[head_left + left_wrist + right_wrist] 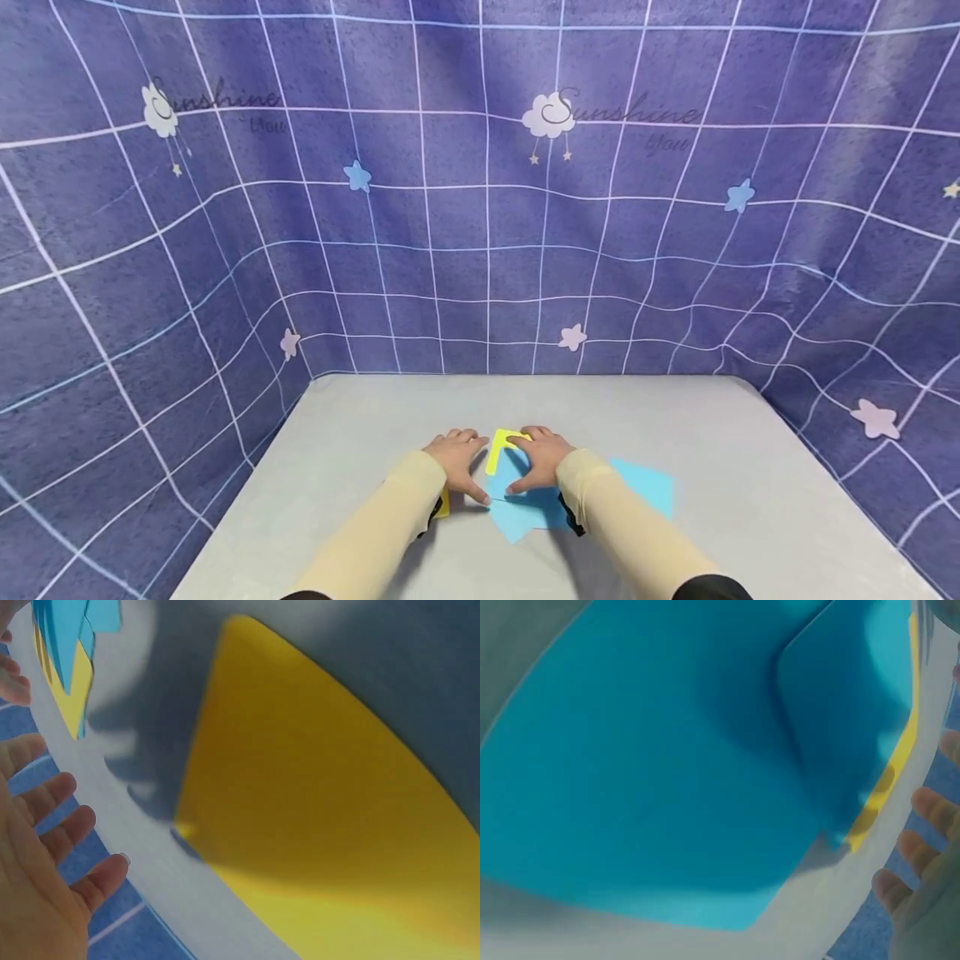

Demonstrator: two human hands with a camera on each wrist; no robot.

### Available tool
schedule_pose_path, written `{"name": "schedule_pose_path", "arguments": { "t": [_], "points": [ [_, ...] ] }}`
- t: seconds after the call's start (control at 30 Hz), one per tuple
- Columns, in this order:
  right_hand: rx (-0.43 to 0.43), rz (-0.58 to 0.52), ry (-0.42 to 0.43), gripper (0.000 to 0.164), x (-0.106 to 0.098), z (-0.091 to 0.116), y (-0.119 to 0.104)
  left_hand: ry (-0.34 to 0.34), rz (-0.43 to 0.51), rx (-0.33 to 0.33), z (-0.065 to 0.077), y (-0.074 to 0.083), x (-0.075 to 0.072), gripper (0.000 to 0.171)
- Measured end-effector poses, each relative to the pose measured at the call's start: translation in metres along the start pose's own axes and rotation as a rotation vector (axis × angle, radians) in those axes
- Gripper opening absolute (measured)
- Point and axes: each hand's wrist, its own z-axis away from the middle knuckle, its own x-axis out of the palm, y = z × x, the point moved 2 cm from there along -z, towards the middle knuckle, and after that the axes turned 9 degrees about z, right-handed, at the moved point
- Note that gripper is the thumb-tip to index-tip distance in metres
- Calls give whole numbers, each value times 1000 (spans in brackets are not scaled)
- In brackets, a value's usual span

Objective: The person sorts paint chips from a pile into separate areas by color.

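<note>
Broadly, a pale-lined violet-blue curtain [450, 208] hangs behind a light grey table [300, 483], and two cream sleeves [367, 525] reach over it. Flat, smooth blue pieces [513, 521] lie overlapping at the table's middle, between and partly below the hands — light blue with straight edges, darker where shadowed. Another blue piece [648, 483] shows past the right sleeve. Beneath the central blue, a bright yellow piece [495, 454] peeks out as an angled border; a second yellow piece [315, 780] lies under the left wrist. Left hand [457, 462] and right hand [543, 458] are both released — fingers spread apart.
</note>
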Motion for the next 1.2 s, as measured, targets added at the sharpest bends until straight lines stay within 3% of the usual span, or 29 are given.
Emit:
{"name": "schedule_pose_path", "arguments": {
  "t": [0.3,0.53,0.7,1.2],
  "points": [
    [37,1,-6,95,6,15,15,-28,-7,22,-19,22,3,104],
    [81,-7,-31,96,5,31,18,-20,-36,21,-38,26,24,108],
    [88,-39,-57,96,6,37,23,-27,-22,37,-49,38,33,112],
    [82,-144,-67,85,1,42,25,-24,-28,37,-54,42,42,104]
  ]
}}
